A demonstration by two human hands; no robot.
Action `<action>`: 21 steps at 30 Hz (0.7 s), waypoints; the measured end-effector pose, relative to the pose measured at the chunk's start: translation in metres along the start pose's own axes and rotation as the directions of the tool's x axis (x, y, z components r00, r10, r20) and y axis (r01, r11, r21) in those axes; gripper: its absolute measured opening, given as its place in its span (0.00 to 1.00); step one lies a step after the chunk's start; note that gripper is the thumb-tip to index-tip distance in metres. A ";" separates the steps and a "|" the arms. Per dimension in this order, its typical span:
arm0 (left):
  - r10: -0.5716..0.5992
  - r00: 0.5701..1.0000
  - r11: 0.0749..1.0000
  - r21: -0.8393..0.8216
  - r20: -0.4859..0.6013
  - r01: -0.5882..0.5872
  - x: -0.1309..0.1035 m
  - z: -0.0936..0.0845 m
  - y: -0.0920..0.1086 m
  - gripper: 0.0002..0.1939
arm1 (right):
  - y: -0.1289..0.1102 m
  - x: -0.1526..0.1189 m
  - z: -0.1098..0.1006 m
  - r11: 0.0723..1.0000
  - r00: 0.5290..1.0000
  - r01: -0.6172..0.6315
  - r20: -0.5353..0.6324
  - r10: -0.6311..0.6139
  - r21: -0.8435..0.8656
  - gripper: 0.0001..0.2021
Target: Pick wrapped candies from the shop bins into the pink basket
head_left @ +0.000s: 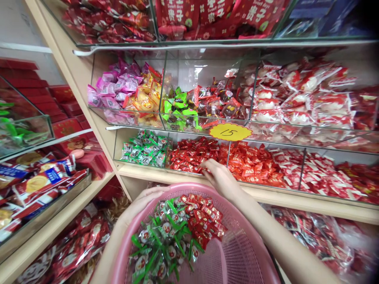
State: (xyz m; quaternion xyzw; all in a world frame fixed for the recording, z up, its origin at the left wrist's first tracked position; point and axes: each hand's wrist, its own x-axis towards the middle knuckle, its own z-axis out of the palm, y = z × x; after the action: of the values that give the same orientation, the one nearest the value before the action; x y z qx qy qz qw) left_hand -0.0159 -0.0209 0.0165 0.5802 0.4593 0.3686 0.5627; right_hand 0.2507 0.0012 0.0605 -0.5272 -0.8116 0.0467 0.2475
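Note:
A pink mesh plastic basket point(223, 258) is close in front of me. Clear-wrapped candies with green ends point(166, 244) lie on its left, beside a pile of small red-wrapped candies point(204, 217). My left hand point(145, 200) is closed on the basket's upper left rim. Beyond the far rim, my right hand point(218, 176) is at the front edge of a shelf bin of dark red candies point(189, 154). Its fingers are curled, and what they hold, if anything, is hidden.
Glass-fronted bins of wrapped sweets fill the shelves ahead. Green-and-silver candies point(145, 148) lie left of my right hand, orange-red ones point(251, 163) to its right. A yellow price tag point(230, 132) hangs above. Side shelves on the left hold packaged biscuits point(44, 179).

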 end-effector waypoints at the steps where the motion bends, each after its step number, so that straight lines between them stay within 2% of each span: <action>1: -0.005 1.000 1.000 -0.010 0.000 0.004 0.000 0.001 0.000 0.15 | 0.001 0.011 -0.002 0.993 0.996 -0.060 0.056 0.066 -0.104 0.13; 4: -0.019 1.000 1.000 -0.010 -0.012 0.019 -0.001 0.005 0.003 0.17 | 0.003 0.035 -0.002 0.931 0.942 -0.206 0.194 0.272 -0.302 0.13; 9: -0.028 0.999 1.000 0.003 -0.024 0.028 -0.001 0.008 0.008 0.17 | 0.005 0.049 0.003 0.886 0.875 -0.307 0.262 0.406 -0.347 0.12; 14: -0.026 0.999 1.000 0.009 -0.031 0.026 -0.001 0.006 0.008 0.16 | 0.003 0.050 0.003 0.862 0.844 -0.350 0.276 0.461 -0.368 0.16; 21: -0.020 1.000 1.000 0.021 -0.025 0.020 -0.002 0.009 0.009 0.17 | 0.001 0.049 0.002 0.856 0.839 -0.358 0.274 0.470 -0.374 0.16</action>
State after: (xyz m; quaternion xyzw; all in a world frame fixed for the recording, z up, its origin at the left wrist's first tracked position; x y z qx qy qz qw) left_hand -0.0071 -0.0246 0.0246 0.5769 0.4757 0.3652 0.5545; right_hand 0.2343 0.0452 0.0758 -0.7064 -0.7046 0.0671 -0.0047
